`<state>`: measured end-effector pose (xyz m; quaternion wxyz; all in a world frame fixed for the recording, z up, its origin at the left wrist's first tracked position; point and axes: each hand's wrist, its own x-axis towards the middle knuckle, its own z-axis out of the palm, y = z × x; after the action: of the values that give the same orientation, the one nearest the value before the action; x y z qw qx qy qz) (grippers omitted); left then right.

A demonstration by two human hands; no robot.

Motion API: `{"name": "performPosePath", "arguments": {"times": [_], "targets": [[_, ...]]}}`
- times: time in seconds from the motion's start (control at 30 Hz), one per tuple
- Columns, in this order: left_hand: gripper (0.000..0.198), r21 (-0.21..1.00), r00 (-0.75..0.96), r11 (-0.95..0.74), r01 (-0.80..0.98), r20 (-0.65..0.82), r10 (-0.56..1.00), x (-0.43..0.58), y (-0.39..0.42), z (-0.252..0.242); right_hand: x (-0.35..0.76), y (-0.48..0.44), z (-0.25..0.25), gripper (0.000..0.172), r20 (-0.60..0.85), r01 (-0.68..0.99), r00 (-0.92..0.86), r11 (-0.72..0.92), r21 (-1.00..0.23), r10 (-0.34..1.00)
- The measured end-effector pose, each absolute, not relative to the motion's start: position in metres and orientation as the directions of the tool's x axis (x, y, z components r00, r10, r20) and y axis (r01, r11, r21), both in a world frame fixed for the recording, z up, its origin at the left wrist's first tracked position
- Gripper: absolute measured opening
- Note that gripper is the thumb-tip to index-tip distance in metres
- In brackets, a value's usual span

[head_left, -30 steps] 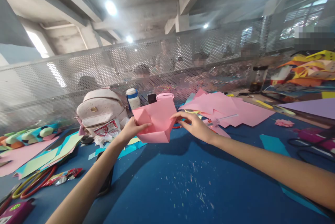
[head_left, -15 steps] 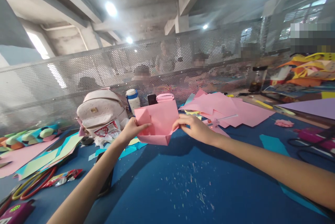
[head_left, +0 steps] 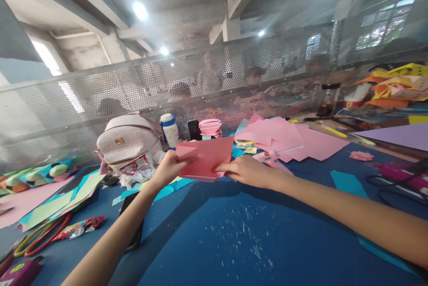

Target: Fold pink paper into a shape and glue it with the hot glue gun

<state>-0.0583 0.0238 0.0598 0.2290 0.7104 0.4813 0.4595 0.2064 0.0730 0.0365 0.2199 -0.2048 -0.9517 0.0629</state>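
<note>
A folded piece of pink paper (head_left: 209,154) is held up above the blue table, its lower edge turned up in a narrow fold. My left hand (head_left: 169,165) grips its left side, thumb across the near face and the other fingers hidden behind. At the lower right corner, my right hand (head_left: 244,171) is closed on the paper, with fingertips against the near face. Behind the right hand lies a pink glue gun (head_left: 271,157), beside a spread of pink paper sheets (head_left: 294,136).
A pale backpack (head_left: 129,139), a white bottle (head_left: 170,128) and a pink looped paper piece (head_left: 210,126) stand along the perforated metal screen (head_left: 143,85). Scissors (head_left: 43,237) lie at left, near a dark phone (head_left: 135,228). Paper scraps dot the blue table (head_left: 200,241).
The pink paper has tipped and lowered slightly, so its box-like fold looks flatter. My right hand has shifted from its right edge onto the lower right of its near face.
</note>
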Motion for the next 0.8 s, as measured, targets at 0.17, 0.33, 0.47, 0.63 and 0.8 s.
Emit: {"name": "performPosePath", "arguments": {"times": [0.17,0.33,0.47,0.63,0.8], "targets": [[0.024,0.757,0.108,-0.455,0.469,0.462,0.880,-0.055,0.025,0.058,0.205,0.076,0.029,0.027,0.425,0.406,-0.816,0.912,-0.062,0.393],[0.027,0.777,0.034,-0.430,0.460,0.469,0.883,-0.060,0.029,0.057,0.206,0.074,0.032,0.024,0.556,0.317,-0.749,0.931,-0.179,0.362],[0.030,0.798,-0.047,-0.402,0.448,0.470,0.882,-0.065,0.032,0.058,0.204,0.073,0.033,0.029,0.688,0.232,-0.601,0.912,-0.337,0.407],[0.031,0.820,-0.101,-0.371,0.436,0.454,0.885,-0.065,0.032,0.057,0.201,0.071,0.033,0.031,0.755,0.192,-0.520,0.916,-0.352,0.399],[0.035,0.840,-0.138,-0.337,0.424,0.428,0.893,-0.061,0.031,0.056,0.201,0.065,0.033,0.042,0.735,0.185,-0.513,0.893,-0.410,0.444]]}}
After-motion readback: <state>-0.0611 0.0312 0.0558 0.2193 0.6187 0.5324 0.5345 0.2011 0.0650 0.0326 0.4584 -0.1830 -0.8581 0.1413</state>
